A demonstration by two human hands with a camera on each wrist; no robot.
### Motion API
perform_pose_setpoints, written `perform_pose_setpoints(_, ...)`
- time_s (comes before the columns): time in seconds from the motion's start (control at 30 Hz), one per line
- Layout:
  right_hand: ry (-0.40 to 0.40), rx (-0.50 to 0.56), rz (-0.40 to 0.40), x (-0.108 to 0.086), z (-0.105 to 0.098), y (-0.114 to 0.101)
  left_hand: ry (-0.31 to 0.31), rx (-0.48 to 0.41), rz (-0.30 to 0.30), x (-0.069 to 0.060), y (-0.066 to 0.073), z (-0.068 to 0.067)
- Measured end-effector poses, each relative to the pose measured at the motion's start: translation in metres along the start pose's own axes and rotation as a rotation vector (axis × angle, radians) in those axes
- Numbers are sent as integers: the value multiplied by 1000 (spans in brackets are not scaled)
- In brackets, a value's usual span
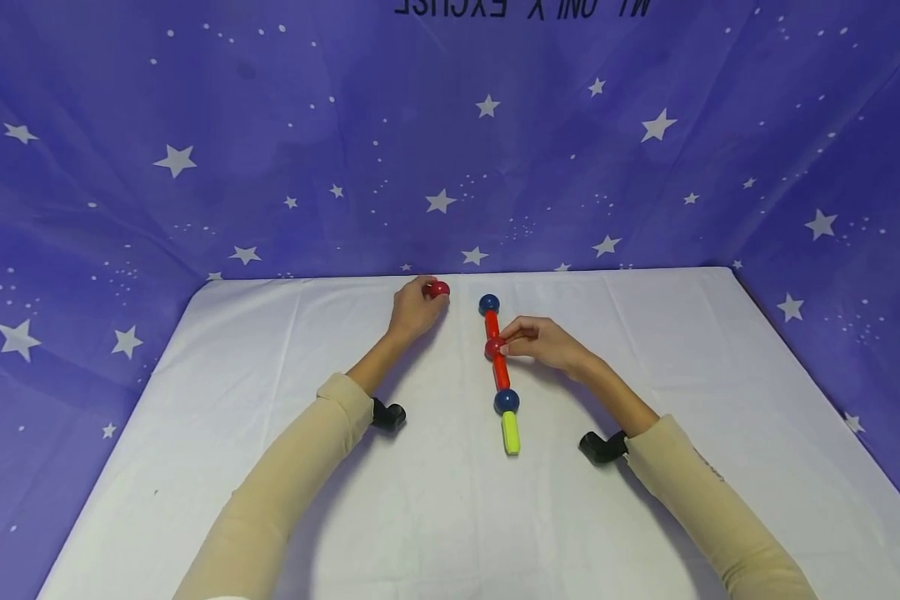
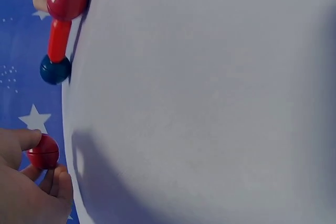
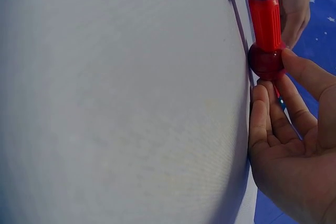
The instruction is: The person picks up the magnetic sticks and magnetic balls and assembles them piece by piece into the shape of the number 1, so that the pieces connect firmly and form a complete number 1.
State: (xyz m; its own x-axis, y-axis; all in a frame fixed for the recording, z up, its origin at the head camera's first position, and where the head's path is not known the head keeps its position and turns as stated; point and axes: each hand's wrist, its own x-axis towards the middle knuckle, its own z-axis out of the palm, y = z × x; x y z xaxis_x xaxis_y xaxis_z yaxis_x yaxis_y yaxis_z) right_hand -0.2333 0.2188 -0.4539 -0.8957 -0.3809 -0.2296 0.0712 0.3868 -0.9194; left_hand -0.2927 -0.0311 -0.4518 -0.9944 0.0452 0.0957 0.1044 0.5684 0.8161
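Between thumb and fingers, my left hand [image 1: 416,310] holds a loose red ball [image 2: 44,152] by the table's far edge. To its right lies a straight chain of balls and rods. My right hand [image 1: 546,342] pinches the chain's middle red ball [image 3: 266,60]. A red rod [image 1: 492,324] runs from that ball to a far blue ball [image 1: 489,304]. On the near side, another red rod [image 1: 501,372] joins it to a second blue ball [image 1: 506,402]. From there a yellow-green rod [image 1: 511,433] points toward me. The loose ball is apart from the chain.
A white cloth covers the table [image 1: 450,517]. Behind it hangs a purple-blue cloth [image 1: 390,150] with white stars, which also lines both sides. Black wrist-worn devices, left [image 1: 388,415] and right [image 1: 602,448], jut out from the sleeves over the table.
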Motion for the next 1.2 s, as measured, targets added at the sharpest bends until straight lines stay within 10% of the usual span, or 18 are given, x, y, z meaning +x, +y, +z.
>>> perform_pose_setpoints(1.2,0,7,-23,0,0,1,-229,-189,8,-97,26,-5)
